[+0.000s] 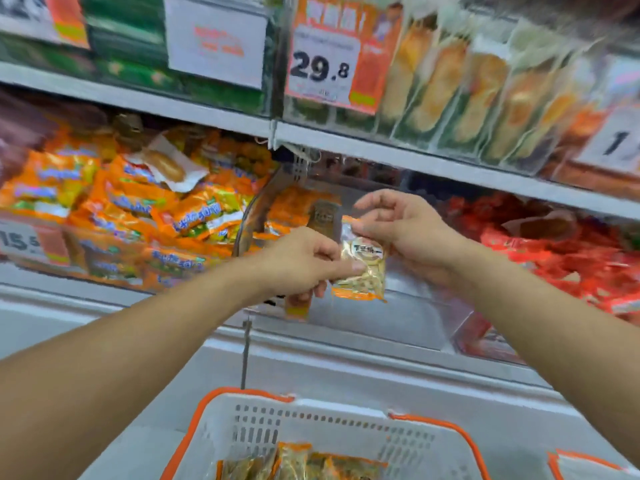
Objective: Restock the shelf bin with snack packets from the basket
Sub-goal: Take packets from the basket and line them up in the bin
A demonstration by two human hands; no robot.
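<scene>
Your left hand (304,261) has a narrow grip on a snack packet (362,268), thumb and curled fingers pinching its lower left edge; your right hand (401,226) pinches the same packet at its top edge, fingers curled over the upper corner. The packet is clear with an orange border and a white label, held upright in the air between both hands, just in front of the shelf bin (381,317). A second, darker packet (320,220) shows behind your left hand; can't tell whether it is held or standing in the bin. The bin is clear plastic with its front wall below your hands, and the part of it right behind the held packet looks open, with a few orange packets at its back left. Left neighbour: a pile of orange packets (145,216) right up to the bin's curved clear side wall. Right neighbour: red packets (554,247) pressed against the other side. The shelf edge (415,161) above runs close over your right hand, so headroom is tight there. Above it, a price card reading 29.8 (323,67) and a row of upright clear packs (485,98). Below your forearms, the white basket (311,431) with an orange rim and handles sits well apart from your hands, with more orange-bordered packets (304,462) in its bottom. Open room between the basket and the bin. Frame is motion-blurred, fine print unreadable.
</scene>
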